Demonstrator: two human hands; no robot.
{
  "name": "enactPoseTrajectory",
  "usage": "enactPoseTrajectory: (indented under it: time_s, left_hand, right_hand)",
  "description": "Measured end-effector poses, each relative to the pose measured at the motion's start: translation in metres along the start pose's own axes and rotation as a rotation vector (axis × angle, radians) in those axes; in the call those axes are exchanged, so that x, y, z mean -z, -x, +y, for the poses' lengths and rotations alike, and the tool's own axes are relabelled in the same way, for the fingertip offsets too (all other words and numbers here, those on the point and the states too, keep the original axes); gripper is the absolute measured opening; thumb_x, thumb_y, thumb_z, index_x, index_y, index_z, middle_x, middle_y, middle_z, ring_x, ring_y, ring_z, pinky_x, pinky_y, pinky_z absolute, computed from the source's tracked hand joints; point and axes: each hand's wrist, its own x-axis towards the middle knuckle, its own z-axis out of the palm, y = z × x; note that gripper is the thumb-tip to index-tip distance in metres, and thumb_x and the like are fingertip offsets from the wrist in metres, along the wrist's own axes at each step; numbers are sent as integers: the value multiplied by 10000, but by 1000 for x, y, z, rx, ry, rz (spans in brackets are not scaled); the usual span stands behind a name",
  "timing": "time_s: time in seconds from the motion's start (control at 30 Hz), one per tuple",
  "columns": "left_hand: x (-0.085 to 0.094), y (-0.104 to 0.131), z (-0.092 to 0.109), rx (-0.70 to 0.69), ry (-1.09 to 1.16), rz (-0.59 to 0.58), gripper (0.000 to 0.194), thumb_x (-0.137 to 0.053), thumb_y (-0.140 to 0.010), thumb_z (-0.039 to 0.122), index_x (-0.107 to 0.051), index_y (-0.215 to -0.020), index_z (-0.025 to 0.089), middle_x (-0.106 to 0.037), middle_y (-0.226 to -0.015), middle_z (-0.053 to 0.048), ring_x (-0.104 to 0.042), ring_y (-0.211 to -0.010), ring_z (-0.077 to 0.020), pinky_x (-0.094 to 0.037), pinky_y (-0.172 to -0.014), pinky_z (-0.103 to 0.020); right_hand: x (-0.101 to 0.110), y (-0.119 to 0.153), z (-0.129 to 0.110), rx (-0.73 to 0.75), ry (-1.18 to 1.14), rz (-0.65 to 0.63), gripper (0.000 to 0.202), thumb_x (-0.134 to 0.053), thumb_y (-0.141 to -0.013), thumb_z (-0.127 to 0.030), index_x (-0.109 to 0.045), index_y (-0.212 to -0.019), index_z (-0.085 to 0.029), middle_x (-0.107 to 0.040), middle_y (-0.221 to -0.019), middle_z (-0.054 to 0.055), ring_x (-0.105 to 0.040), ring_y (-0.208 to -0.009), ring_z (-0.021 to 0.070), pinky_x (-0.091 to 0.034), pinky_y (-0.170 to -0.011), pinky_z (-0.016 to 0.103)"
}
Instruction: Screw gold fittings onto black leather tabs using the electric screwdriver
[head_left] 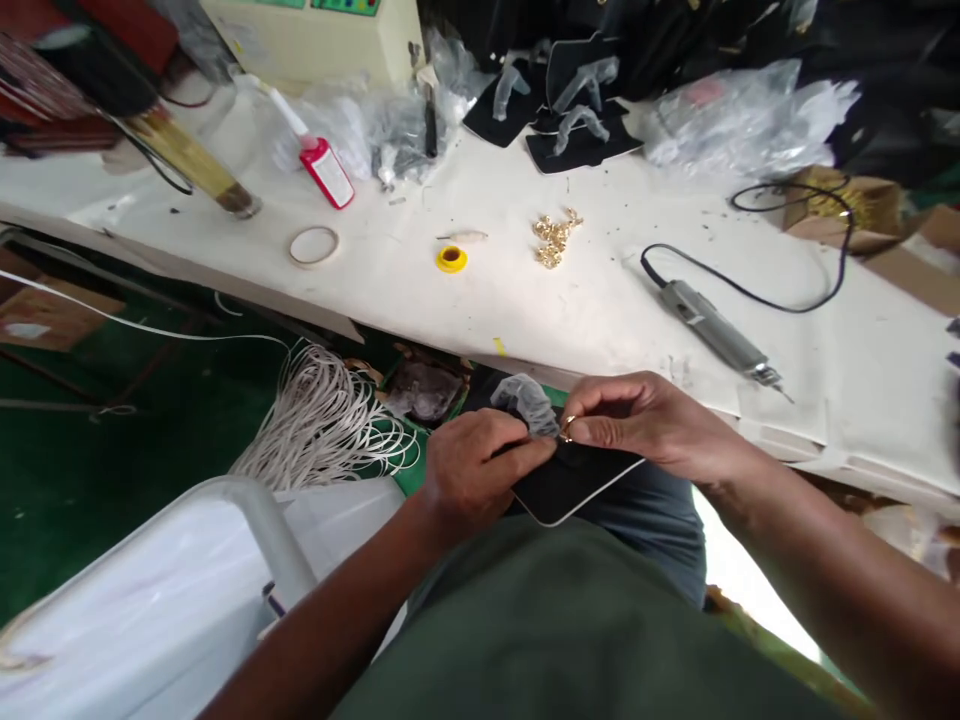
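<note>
A black flat panel (pixel 574 487) with a pale edge rests on my lap, and a strap wrapped in clear plastic (pixel 527 400) rises from it. My left hand (pixel 480 462) is closed on the panel beside the wrapped strap, its index finger pointing along the strap's base. Between the thumb and index finger of my right hand (pixel 645 425) is a small gold metal fitting (pixel 567 428), touching or very near the strap's end. The fingers partly hide the fitting, so its exact shape is unclear.
On the white table lie gold fittings (pixel 553 238), a yellow spool (pixel 451 259), a tape ring (pixel 313 246), a red glue bottle (pixel 327 172), a hammer (pixel 195 165) and a corded electric screwdriver (pixel 716 330). Similar black panels (pixel 581 150) lie behind. White cord (pixel 322 420) is heaped below left.
</note>
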Motion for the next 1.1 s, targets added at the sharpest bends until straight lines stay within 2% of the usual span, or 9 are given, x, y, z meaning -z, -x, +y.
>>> enactPoseTrajectory:
  time_s: [0.33, 0.6, 0.7, 0.8, 0.93, 1.03, 1.1]
  left_hand:
    - [-27, -25, 29, -89, -3, -55, 179, -663, -965, 165, -759, -1101, 230, -742, -907, -26, -718, -825, -157, -591, -780, -284]
    - [-43, -36, 43, -127, 55, -101, 237, -707, -922, 124, -734, -1138, 216, -727, -926, -39, -704, -838, -163, -587, -783, -302]
    - [-45, -40, 46, -140, 48, -114, 246, -717, -910, 116, -736, -1135, 215, -722, -922, -39, -697, -827, -160, -580, -765, -296]
    - [-47, -40, 45, -127, 42, -127, 250, -704, -921, 125, -738, -1144, 231, -720, -925, -35, -694, -827, -158, -577, -764, -295]
    - [-47, -38, 44, -99, 47, -119, 239, -710, -925, 139, -747, -1142, 233, -720, -927, -40, -697, -833, -160, -574, -758, -291]
    - [-45, -37, 43, -83, 50, -108, 239, -727, -915, 136, -751, -1134, 226, -718, -916, -38, -689, -811, -155, -570, -745, -286]
    - [-44, -36, 43, -59, 57, -108, 228, -732, -916, 147, -753, -1128, 230, -720, -913, -36, -689, -803, -152, -571, -740, -282]
  right_hand:
    - [29, 45, 26, 153, 28, 64, 348, -867, -818, -512, -825, -896, -175, -726, -882, 55, -630, -799, 166, -543, -720, 288]
    - [44, 69, 30, 234, 115, 81, 317, -840, -839, -513, -820, -877, -198, -730, -863, 48, -657, -796, 178, -553, -708, 300]
    - [46, 74, 33, 219, 86, 99, 340, -841, -843, -501, -781, -966, -190, -720, -869, 39, -654, -796, 172, -540, -709, 297]
    - [45, 76, 37, 230, 100, 192, 411, -888, -797, -484, -714, -1041, -202, -682, -831, 13, -617, -757, 159, -503, -663, 280]
    - [40, 75, 40, 344, 177, 308, 345, -884, -817, -463, -690, -979, -229, -665, -876, 17, -600, -747, 156, -495, -670, 294]
    - [37, 73, 41, 451, 273, 282, 205, -831, -887, -430, -762, -901, -237, -684, -947, 44, -641, -831, 178, -529, -768, 326]
    - [35, 71, 41, 470, 294, 241, 165, -796, -925, -416, -812, -925, -251, -699, -940, 51, -660, -850, 187, -538, -778, 334]
